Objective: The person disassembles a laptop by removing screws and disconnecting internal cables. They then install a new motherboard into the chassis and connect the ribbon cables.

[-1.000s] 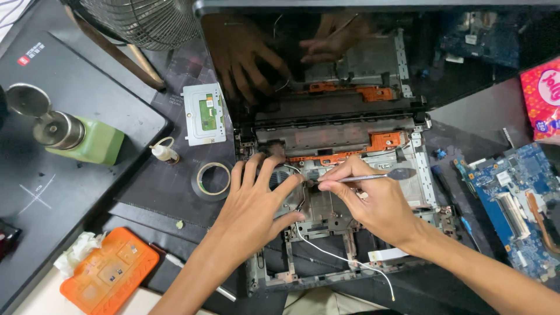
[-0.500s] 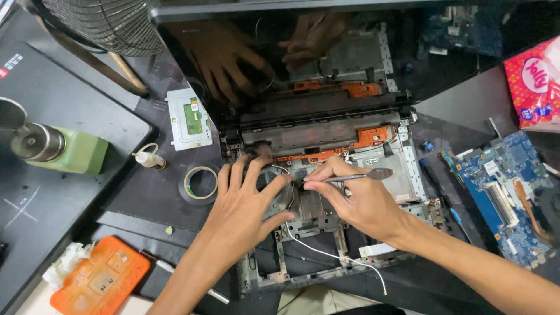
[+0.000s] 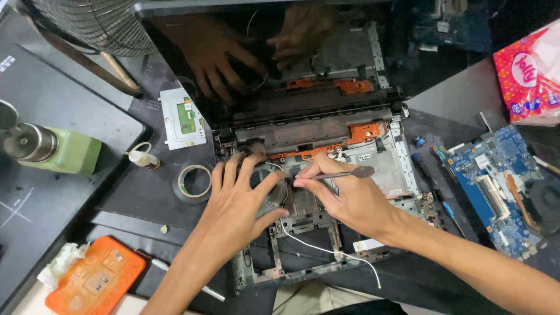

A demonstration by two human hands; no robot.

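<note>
We work over a stripped laptop base (image 3: 326, 233) lying in the middle of the dark bench (image 3: 134, 192), its glossy screen panel (image 3: 280, 58) standing open at the far side and mirroring both hands.

Progress, judged from the present layout: the upper cover and keyboard are off, and the blue mainboard (image 3: 496, 186) lies out of the chassis, well apart at the right. A small touchpad board (image 3: 182, 118) rests to the far left of the base. An orange bracket (image 3: 364, 133) and a silver frame plate (image 3: 379, 169) remain in the far half of the shell. A white cable (image 3: 326, 251) is not yet removed; it trails from the centre toward the near edge. We judge the teardown well advanced, with the remaining fittings in the shell left to handle.

Surrounding items, in descending size: a fan grille (image 3: 93, 23) at the far left, a red tissue pack (image 3: 528, 76) at the far right, an orange tray (image 3: 96, 283) at the near left, a green bottle (image 3: 58, 150), a tape roll (image 3: 194, 182) just left of the base, and a small glue vial (image 3: 143, 158).

Our left hand (image 3: 239, 204) is spread, fingers fanned and pressed flat on the round fan housing in the shell. Our right hand (image 3: 350, 201) is closed in a pinch on a slim metal spudger (image 3: 338, 174), held nearly level, its tip at the left beside the left fingertips.
</note>
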